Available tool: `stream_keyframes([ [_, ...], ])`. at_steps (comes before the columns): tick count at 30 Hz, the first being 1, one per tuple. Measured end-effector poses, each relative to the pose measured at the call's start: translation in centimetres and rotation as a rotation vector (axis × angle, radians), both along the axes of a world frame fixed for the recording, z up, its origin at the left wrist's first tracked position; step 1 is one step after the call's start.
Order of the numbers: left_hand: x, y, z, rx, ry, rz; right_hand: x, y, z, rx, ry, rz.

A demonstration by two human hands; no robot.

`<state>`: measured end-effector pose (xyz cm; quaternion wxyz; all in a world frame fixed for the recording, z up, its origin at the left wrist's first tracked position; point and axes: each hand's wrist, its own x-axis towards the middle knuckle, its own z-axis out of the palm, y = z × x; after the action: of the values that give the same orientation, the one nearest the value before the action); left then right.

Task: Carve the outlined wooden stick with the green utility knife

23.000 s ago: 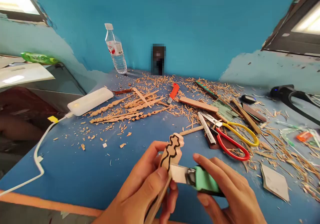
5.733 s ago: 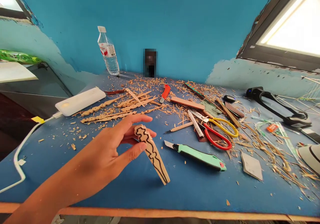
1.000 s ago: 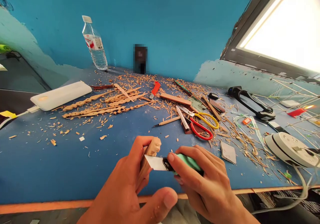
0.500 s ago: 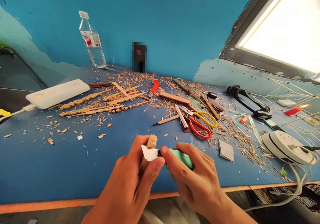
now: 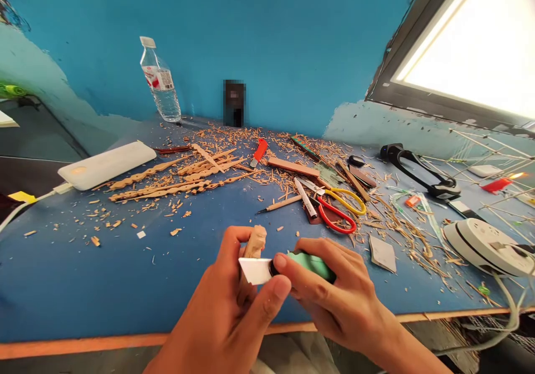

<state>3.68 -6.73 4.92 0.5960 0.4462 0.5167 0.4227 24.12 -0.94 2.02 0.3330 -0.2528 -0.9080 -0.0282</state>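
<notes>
My left hand [image 5: 225,301] is closed around a small carved wooden piece [image 5: 256,242], whose notched top pokes up above the index finger. In my right hand [image 5: 343,290] is a green-handled utility knife [image 5: 311,265], gripped with the fingers wrapped round it. Its wide pale blade [image 5: 254,270] points left and lies across the near face of the wood. My left thumb is raised just below and beside the blade. The lower part of the wood is hidden by my left hand.
Carved wooden strips [image 5: 167,187], wood shavings, a red cutter [image 5: 259,152], a pen [image 5: 305,197] and red-and-yellow scissors [image 5: 337,218] lie beyond my hands on the blue table [image 5: 104,290]. A water bottle [image 5: 162,87] stands at the back left, a round power strip [image 5: 485,246] at the right.
The blade has moved lower along the wood, showing more of the wood above it. My left thumb has shifted right. The camera view has tilted slightly.
</notes>
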Motion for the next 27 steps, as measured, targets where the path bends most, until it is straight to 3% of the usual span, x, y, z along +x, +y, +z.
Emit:
stream_keyframes([
  [9,-0.4,-0.2,-0.3,0.052,0.222,0.018,0.3,-0.2,0.2,-0.053,0.047,0.012],
  [17,0.6,-0.6,-1.1,0.401,0.493,0.203,-0.5,0.2,0.9,-0.180,0.022,0.077],
  [24,0.3,-0.3,-0.9,0.278,0.570,0.276,-1.5,0.5,0.5,-0.009,-0.070,-0.054],
  [27,-0.3,0.6,-1.5,0.326,0.611,0.229,-1.6,0.5,0.4,0.101,-0.113,-0.105],
])
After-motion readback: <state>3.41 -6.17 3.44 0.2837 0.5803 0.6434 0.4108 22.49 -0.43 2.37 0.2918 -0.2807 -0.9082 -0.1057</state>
